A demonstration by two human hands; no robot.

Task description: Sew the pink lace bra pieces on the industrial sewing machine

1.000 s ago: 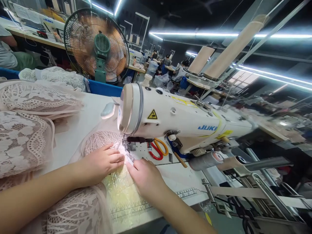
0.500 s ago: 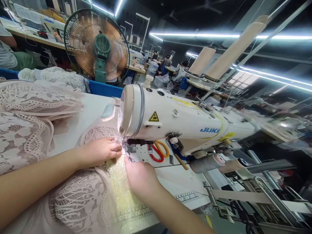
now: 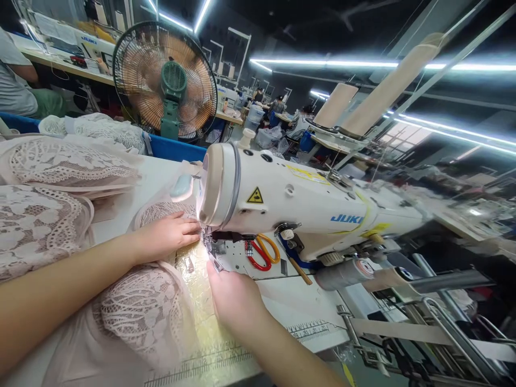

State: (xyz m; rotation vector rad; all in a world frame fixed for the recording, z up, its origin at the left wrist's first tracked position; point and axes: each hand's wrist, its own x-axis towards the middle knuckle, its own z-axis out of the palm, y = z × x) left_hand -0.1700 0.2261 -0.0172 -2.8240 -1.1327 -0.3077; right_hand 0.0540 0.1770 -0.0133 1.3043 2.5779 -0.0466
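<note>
Lace point(image 3: 161, 212) under left hand point(image 3: 165, 237)

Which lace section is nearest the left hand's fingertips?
The lace section beside the sewing machine, partly hidden behind the left hand; the others lie farther left or nearer the camera.

One left hand point(image 3: 161, 237), one right hand point(image 3: 237, 295), one fan point(image 3: 173, 80), two handle loops point(image 3: 261, 267)

Tube lights point(image 3: 322, 63) glare above the sewing machine point(image 3: 298, 196), below a dim ceiling point(image 3: 242, 13); right of the machine, the view smears.
</note>
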